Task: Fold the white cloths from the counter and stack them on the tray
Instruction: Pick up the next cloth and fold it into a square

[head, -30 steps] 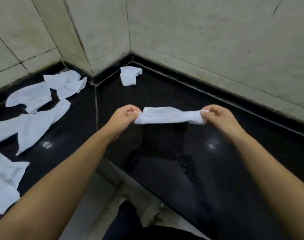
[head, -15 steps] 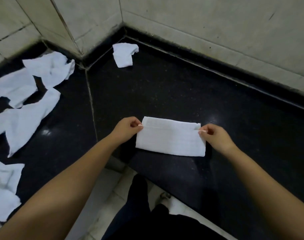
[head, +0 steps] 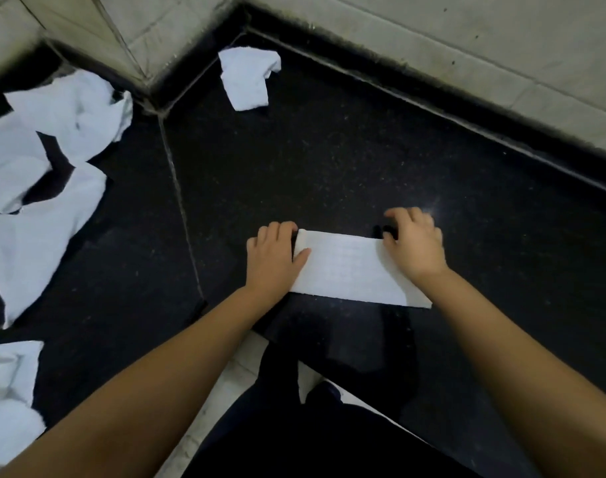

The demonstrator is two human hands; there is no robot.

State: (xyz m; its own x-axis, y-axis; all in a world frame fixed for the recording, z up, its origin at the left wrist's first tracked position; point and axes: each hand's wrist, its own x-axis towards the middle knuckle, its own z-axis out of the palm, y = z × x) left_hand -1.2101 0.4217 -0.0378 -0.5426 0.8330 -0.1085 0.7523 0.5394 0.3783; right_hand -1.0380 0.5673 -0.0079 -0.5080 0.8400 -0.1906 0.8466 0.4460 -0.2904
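A white cloth [head: 349,270], folded into a long rectangle, lies flat on the black counter [head: 329,160] near its front edge. My left hand [head: 272,257] is at the cloth's left end, thumb on top and fingers curled over the edge. Resting palm down on the right end is my right hand [head: 415,243], slightly blurred, its fingers spread past the far edge. A small crumpled white cloth [head: 248,77] lies near the back corner. Several more unfolded white cloths [head: 46,167] are spread over the left part of the counter. No tray is in view.
Tiled walls [head: 467,46] close off the counter at the back and right, meeting in a corner. Another white cloth [head: 5,391] lies at the lower left. Below the counter's front edge are my dark trousers [head: 294,426] and a pale floor.
The cloth went from stretched in the air between both hands to lying flat on the counter. Both hands dropped from pinching its top corners to resting on its two ends.
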